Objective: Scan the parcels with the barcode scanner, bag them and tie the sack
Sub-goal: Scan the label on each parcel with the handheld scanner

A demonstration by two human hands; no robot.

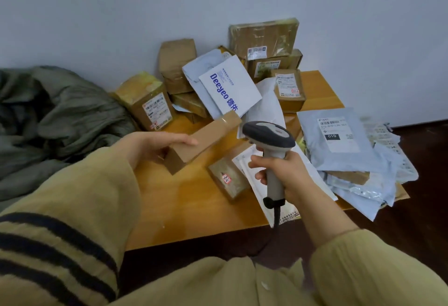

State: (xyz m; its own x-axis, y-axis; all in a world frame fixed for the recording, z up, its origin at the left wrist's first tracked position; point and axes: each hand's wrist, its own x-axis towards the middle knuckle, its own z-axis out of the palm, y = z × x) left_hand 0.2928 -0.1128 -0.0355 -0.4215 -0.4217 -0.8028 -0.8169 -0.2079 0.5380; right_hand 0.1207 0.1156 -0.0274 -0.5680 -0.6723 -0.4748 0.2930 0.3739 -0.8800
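Note:
My left hand (150, 145) grips a long plain cardboard box (206, 139), held tilted above the wooden table (194, 213). My right hand (283, 174) holds the grey barcode scanner (269, 136) by its handle, head pointing away toward the pile, just right of the box. A small brown parcel with a red-marked sticker (228, 179) lies flat between my hands. More parcels are piled at the back: taped boxes (145, 102), a white "Deeyeo" mailer (228, 87), a large taped box (264, 36). A dark green sack (55, 116) lies crumpled at the left.
Grey plastic mailers with labels (337, 138) are stacked at the table's right side, hanging over its edge. A white envelope (257, 167) lies under the scanner. The wall stands right behind the pile. Dark floor shows at the right and below the table's front edge.

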